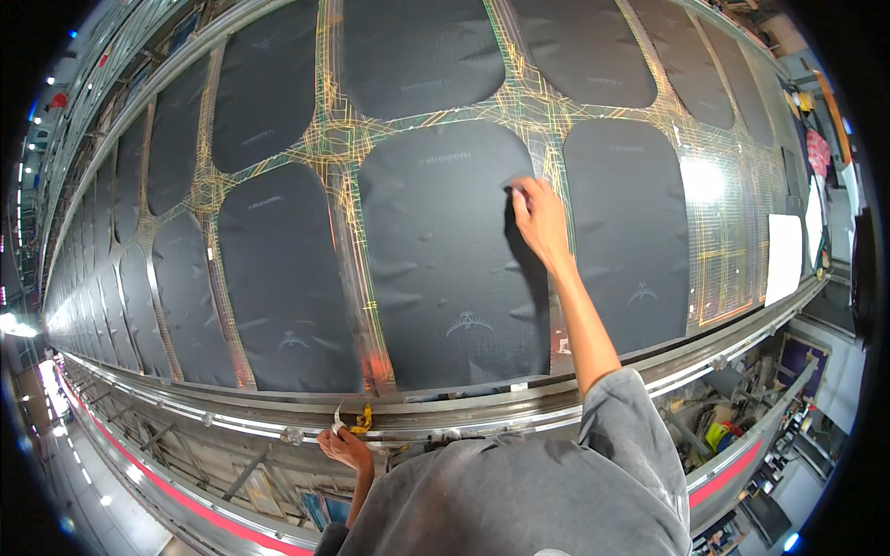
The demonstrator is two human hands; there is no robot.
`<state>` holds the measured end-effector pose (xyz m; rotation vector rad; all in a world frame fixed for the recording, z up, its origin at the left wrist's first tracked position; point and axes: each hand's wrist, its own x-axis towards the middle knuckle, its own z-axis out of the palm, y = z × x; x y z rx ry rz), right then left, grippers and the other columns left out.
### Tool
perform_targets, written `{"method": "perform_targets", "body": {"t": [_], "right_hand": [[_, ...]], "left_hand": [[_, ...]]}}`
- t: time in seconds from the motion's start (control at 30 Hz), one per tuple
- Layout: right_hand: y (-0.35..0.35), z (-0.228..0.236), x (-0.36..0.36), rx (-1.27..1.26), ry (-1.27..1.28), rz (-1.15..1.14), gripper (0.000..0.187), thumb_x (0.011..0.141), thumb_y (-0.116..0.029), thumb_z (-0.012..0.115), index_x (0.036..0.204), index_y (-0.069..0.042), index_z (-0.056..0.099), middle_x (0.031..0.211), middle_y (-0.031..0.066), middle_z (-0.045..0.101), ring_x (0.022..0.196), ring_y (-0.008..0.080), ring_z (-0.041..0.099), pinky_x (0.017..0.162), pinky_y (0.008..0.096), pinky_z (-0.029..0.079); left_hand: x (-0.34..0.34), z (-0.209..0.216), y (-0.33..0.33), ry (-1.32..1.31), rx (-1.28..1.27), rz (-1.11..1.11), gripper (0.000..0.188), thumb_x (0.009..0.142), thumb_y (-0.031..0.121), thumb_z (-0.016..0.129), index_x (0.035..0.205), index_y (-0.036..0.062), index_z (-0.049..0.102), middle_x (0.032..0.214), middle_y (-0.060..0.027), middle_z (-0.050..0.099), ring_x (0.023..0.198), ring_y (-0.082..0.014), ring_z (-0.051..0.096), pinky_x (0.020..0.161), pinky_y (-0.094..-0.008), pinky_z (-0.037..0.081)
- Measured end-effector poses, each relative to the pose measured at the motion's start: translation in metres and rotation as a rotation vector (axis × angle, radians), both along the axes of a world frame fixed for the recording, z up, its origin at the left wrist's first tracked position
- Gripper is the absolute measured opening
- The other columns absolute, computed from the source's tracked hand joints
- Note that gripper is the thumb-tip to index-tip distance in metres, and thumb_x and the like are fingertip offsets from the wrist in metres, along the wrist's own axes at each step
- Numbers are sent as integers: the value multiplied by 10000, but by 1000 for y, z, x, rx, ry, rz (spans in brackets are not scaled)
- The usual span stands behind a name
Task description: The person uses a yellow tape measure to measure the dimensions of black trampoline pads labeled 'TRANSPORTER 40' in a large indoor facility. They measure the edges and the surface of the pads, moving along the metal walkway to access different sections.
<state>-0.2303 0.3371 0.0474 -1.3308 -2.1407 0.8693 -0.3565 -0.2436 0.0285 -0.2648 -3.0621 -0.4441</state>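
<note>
My right hand [540, 218] is over the upper right part of a large black mat [445, 246] with rounded corners. Its fingers are bent and pressed together close to the surface, casting a shadow on the mat; whatever they may hold is too small to make out. A pale winged emblem marks the mat's near end. Down at the table's front rail, my left hand [345, 448] is closed on a small white strip [337, 419] that points upward. Just beside it, a yellow clip-like piece [363, 419] sits on the rail.
Similar black mats, such as this one at right [626, 232], lie in two rows along the long table. Yellow-green tape lines [533, 97] run between them. A metal rail [250, 422] borders the near edge. A white sheet [784, 258] lies at the right end.
</note>
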Motion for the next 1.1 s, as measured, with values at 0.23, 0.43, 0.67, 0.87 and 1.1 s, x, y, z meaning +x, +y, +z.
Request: {"method": "perform_targets", "body": {"t": [0.23,0.43,0.67,0.87,1.1], "right_hand": [[51,-17,-68,140,-55,92,151,930,-103,658,1036,-80,764,935,158,616,853,367,656,759,481,526],[59,-27,-79,130,-48,54,156,915,-86,668,1023,-76,779,917,165,613,809,375,669,751,481,536],[42,-35,-105,191,-91,52,139,900,-105,677,989,-111,784,915,144,614,826,334,669,730,493,504],[5,-33,-159,252,-8,151,106,886,-110,713,953,-113,795,907,140,648,800,332,687,739,473,548],[-86,-10,-193,222,42,408,127,895,-79,659,945,-114,770,869,112,598,853,317,633,771,467,469]], "left_hand": [[-4,-5,-4,-11,-30,22,329,977,216,562,795,-58,543,985,-136,495,905,-361,497,879,-516,375],[-3,-7,4,5,-56,87,323,967,215,564,778,-46,548,1006,-126,497,960,-345,489,943,-505,353],[-2,-7,3,-8,-58,89,333,962,215,569,754,-44,550,1009,-122,491,987,-343,475,967,-513,339],[-3,-11,0,13,-76,72,341,965,220,564,749,-45,560,1008,-126,490,1000,-346,476,990,-527,328],[-7,-13,1,-31,-78,92,379,977,240,567,763,-72,586,1007,-129,484,1002,-335,473,987,-518,337]]}}
